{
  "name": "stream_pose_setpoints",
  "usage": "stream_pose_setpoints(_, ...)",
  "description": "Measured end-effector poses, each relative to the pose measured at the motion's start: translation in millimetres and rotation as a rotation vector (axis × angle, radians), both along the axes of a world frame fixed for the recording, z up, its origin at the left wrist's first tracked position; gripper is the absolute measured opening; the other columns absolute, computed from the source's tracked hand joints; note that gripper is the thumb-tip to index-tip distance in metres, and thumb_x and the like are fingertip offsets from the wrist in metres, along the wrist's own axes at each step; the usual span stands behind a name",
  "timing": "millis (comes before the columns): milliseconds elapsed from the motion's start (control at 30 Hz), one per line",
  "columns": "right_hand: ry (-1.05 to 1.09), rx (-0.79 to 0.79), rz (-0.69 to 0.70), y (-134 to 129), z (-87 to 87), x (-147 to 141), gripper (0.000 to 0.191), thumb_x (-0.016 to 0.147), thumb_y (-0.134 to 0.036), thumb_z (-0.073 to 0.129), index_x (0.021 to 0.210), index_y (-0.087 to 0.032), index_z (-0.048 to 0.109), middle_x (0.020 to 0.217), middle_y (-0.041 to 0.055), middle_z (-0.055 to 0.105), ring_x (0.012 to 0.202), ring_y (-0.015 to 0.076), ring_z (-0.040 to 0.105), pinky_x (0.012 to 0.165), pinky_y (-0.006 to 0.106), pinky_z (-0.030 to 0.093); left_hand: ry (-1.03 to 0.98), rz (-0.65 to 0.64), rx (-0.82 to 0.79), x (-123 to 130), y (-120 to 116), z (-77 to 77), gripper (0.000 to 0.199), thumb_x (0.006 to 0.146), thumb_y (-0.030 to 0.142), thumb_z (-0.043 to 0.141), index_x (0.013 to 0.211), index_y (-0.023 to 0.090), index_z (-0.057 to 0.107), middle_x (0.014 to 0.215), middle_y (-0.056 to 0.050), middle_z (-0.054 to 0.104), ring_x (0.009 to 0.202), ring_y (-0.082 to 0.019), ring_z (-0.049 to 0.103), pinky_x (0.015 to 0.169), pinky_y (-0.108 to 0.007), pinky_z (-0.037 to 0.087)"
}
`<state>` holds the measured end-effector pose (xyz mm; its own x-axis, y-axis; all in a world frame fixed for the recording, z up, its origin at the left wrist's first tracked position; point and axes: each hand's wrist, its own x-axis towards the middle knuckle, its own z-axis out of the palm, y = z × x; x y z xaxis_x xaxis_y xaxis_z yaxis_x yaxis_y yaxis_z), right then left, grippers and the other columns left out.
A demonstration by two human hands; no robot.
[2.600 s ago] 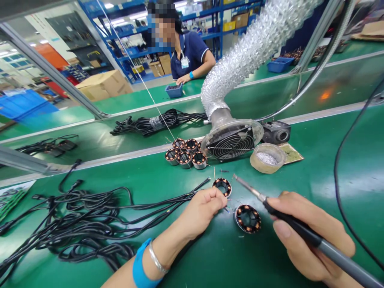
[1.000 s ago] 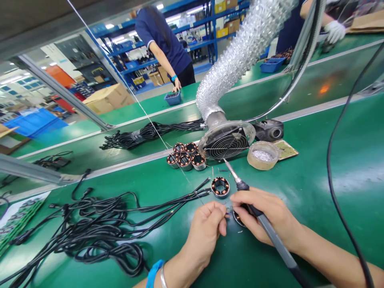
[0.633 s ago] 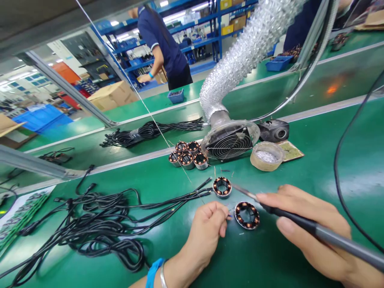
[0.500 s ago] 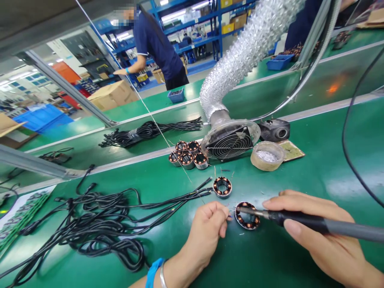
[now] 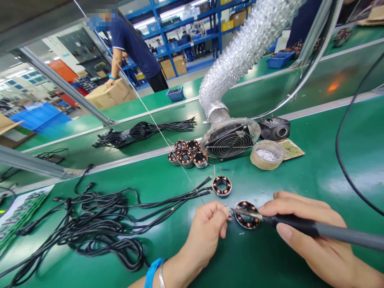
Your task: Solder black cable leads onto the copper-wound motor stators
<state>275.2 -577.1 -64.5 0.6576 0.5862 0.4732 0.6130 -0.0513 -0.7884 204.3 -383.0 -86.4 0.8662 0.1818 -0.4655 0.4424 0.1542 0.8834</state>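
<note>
My right hand grips a soldering iron with a black and grey handle. Its metal tip reaches left across a ring-shaped motor stator with copper windings, ending near my left fingertips. My left hand is closed in a pinch at the stator's left side. Thin wire ends poke out of that pinch; the rest of what it holds is hidden by the fingers. A second stator sits just behind, its thin leads sticking up. Black cables run from the left with their stripped ends close to it.
Several stators cluster beside a round fan on a silver duct. A tub of silvery bits stands to its right. Coiled black cables cover the left. Across the bench a person leans over a cardboard box.
The soldering iron has slid left, its tip passing from over the stator to beside my left fingers. My left hand stays put. The person behind has moved left, a hand now on the box.
</note>
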Motion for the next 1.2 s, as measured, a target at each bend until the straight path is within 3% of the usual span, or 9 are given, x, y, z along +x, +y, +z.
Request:
stream_pose_setpoints(133, -0.056, -0.014, 0.002, 1, 5.1, -7, 0.02, 0.086, -0.013, 0.05, 0.098, -0.023, 0.062, 0.063, -0.0018, 0.055, 0.05, 0.0132, 0.05, 0.048, 0.028, 0.039, -0.002, -0.002, -0.001, 1, 1, 0.5, 0.024, 0.077, 0.037, 0.057, 0.063, 0.018, 0.055, 0.039, 0.009, 0.039, 0.04, -0.007, 0.021, 0.05, -0.022, 0.025)
stream_pose_setpoints(300, -0.2, -0.052, -0.078, 2, 5.8, -20, 0.027, 0.082, -0.008, 0.048, 0.102, -0.023, 0.06, 0.066, 0.0001, 0.055, 0.053, 0.0167, 0.052, 0.053, 0.033, 0.042, -0.013, -0.007, -0.02, 0, 0, 1.3, 0.025, 0.078, 0.039, 0.057, 0.065, 0.018, 0.056, 0.039, 0.008, 0.04, 0.041, -0.007, 0.022, 0.05, -0.022, 0.026)
stream_pose_setpoints(400, -0.254, -0.094, -0.058, 2, 4.1, -24, 0.028, 0.081, -0.007, 0.049, 0.101, -0.022, 0.06, 0.068, 0.0011, 0.056, 0.057, 0.0174, 0.053, 0.056, 0.034, 0.044, -0.015, -0.004, -0.027, 0, 0, 0.3, 0.025, 0.079, 0.039, 0.058, 0.065, 0.018, 0.057, 0.04, 0.008, 0.041, 0.04, -0.007, 0.022, 0.051, -0.022, 0.027)
stream_pose_setpoints(600, -0.214, -0.008, -0.13, 0, 7.6, -25, 0.028, 0.081, -0.008, 0.049, 0.101, -0.023, 0.061, 0.066, 0.0001, 0.056, 0.054, 0.0164, 0.054, 0.054, 0.034, 0.044, -0.014, -0.003, -0.019, -1, 0, -1.1, 0.025, 0.08, 0.038, 0.058, 0.066, 0.017, 0.057, 0.04, 0.008, 0.042, 0.04, -0.006, 0.022, 0.051, -0.022, 0.027)
stream_pose_setpoints(933, -0.216, -0.097, -0.088, -4, 5.1, -18, 0.032, 0.083, -0.011, 0.049, 0.109, -0.026, 0.058, 0.07, 0.0028, 0.06, 0.065, 0.0216, 0.063, 0.055, 0.037, 0.047, -0.011, -0.011, -0.024, -2, 0, -1.3, 0.026, 0.08, 0.039, 0.058, 0.066, 0.017, 0.057, 0.04, 0.008, 0.041, 0.041, -0.007, 0.022, 0.051, -0.022, 0.026)
stream_pose_setpoints(1067, -0.226, 0.0, -0.092, -1, -0.4, -12, 0.034, 0.085, -0.012, 0.05, 0.117, -0.022, 0.059, 0.07, 0.0023, 0.059, 0.058, 0.0177, 0.058, 0.051, 0.033, 0.046, -0.014, -0.014, -0.034, -2, 0, -0.2, 0.026, 0.081, 0.039, 0.058, 0.068, 0.017, 0.057, 0.041, 0.008, 0.041, 0.042, -0.007, 0.022, 0.052, -0.022, 0.026)
stream_pose_setpoints(1200, -0.244, 0.062, -0.182, 12, -10.1, -4, 0.045, 0.089, -0.006, 0.052, 0.131, -0.023, 0.053, 0.073, -0.0018, 0.065, 0.057, 0.0112, 0.06, 0.053, 0.024, 0.049, -0.03, -0.053, -0.065, -1, 0, 1.7, 0.029, 0.082, 0.044, 0.059, 0.068, 0.018, 0.054, 0.042, 0.007, 0.042, 0.044, -0.008, 0.026, 0.053, -0.023, 0.027)
